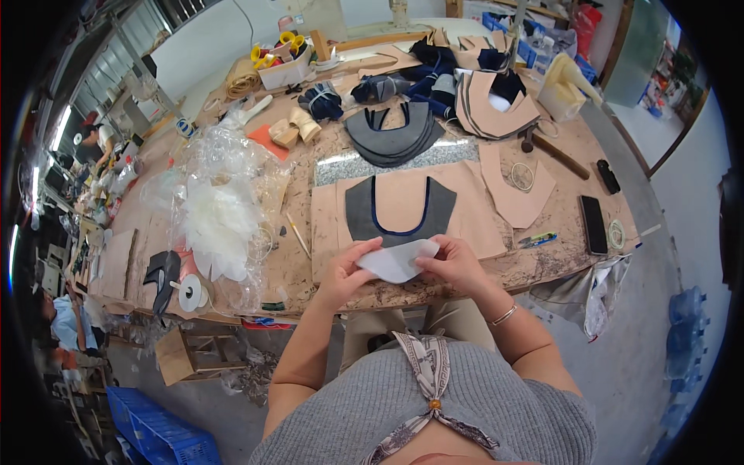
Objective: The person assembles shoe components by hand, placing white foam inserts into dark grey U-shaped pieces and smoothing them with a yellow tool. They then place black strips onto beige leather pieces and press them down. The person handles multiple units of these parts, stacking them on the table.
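Note:
A thin whitish translucent sheet [394, 265] with a curved edge is held up between my two hands, close to the table's front edge. My left hand [346, 273] pinches its left end, and my right hand [456, 265] grips its upper right corner between thumb and fingers. Just beyond the sheet lies a dark grey U-shaped piece [361, 211] with a navy inner edge, flat on a tan leather-like panel [479, 221]. The sheet and my fingers cover part of its lower edge. Farther back rests a stack of similar grey pieces [391, 151].
To the left, clear plastic bags hold white sheets [221, 225], beside a white roll [193, 294]. At right lie a hammer [562, 155], a phone [594, 225] and a pen [538, 239]. Tan U-shaped pieces [473, 112] are stacked behind. A wooden stool [182, 358] stands below the table.

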### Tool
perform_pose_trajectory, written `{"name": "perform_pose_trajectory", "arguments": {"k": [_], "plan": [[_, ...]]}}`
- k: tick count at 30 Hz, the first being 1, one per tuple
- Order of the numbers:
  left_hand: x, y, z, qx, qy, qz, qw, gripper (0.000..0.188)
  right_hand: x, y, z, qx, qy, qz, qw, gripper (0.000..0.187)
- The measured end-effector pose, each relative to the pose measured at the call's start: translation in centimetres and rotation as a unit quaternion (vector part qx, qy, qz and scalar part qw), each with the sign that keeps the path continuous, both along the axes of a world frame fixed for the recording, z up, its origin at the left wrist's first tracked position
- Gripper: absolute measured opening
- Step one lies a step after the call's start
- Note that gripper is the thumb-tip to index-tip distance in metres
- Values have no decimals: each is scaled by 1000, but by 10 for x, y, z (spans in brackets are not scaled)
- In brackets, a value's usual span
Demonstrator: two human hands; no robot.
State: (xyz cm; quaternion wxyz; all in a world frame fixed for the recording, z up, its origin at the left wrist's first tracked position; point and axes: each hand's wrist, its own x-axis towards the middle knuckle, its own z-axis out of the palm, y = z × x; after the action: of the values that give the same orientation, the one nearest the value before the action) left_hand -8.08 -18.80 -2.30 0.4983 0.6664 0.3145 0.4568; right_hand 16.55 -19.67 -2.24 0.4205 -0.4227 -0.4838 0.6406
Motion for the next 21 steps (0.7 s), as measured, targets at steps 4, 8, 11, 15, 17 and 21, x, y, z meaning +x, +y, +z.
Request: {"name": "perform_pose_trajectory", "arguments": {"k": [4, 8, 11, 15, 17, 21], "plan": [[5, -3, -1, -202, -56, 19, 978, 49, -12, -2, -11, 28, -49, -47, 997, 12], [7, 6, -8, -200, 5, 98, 975, 46, -13, -5, -5, 73, -144, -78, 984, 18], [7, 7, -16, -126, 52, 138, 981, 47, -9, 4, -5, 231, -285, -91, 926, 20], [2, 10, -19, -81, 161, 171, 969, 48, -10, 8, -12, 294, -346, -82, 887, 21], [4, 9, -19, -73, 166, 174, 968, 49, -9, 11, -11, 279, -359, -71, 888, 21], [5, 11, -23, -85, 153, 171, 970, 51, -9, 16, -6, 239, -378, -53, 893, 23]]}}
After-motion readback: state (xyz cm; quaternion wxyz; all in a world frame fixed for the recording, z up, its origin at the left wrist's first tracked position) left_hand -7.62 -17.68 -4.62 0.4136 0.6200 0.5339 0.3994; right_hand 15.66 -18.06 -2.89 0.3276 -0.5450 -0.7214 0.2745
